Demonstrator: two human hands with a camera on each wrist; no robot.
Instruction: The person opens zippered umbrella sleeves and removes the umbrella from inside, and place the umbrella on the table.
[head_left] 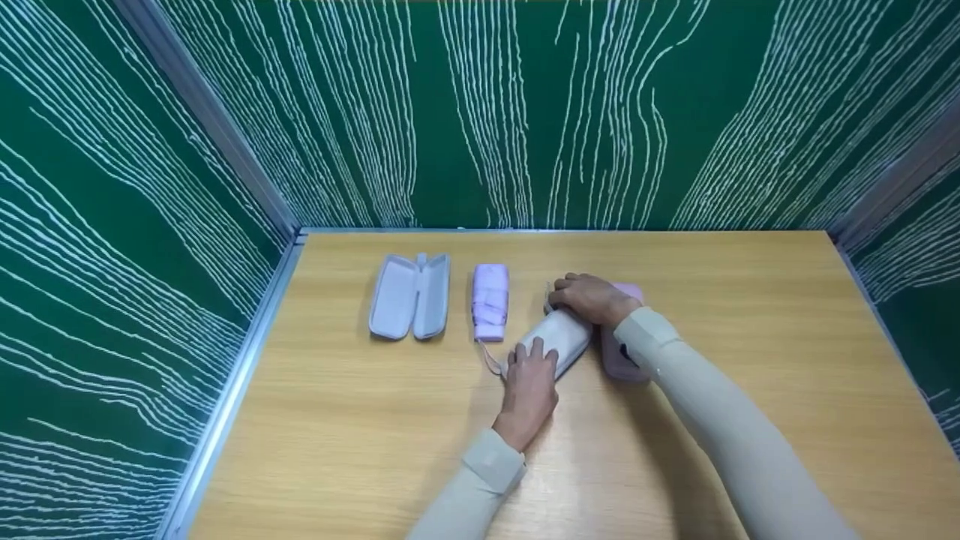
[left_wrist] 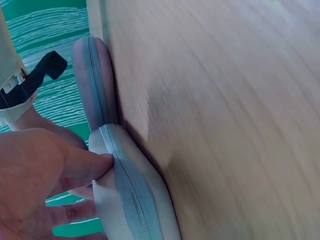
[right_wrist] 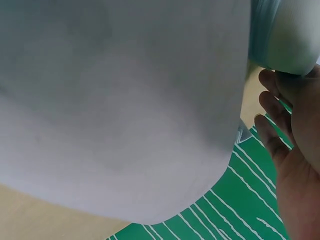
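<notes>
A pale grey-white zip case (head_left: 564, 334) lies slanted on the table. My left hand (head_left: 530, 386) holds its near end, fingers spread over the top. In the left wrist view, that thumb (left_wrist: 102, 165) rests along the side of the case beside the zip (left_wrist: 131, 187). At the far end, my right hand (head_left: 592, 298) grips the case with fingers bent over it, hiding that corner. Under the right forearm lies a pink zip case (head_left: 622, 366), partly covered. The right wrist view shows the right fingers (right_wrist: 272, 107) at the grey-white case's end.
An open, pale lilac hard case (head_left: 394, 296) lies at the left with both halves facing up. Beside it is a folded purple umbrella (head_left: 490, 300), its wrist strap (head_left: 489, 358) reaching toward the grey-white case. Green walls with white lines (head_left: 480, 112) border the wooden table (head_left: 337, 450).
</notes>
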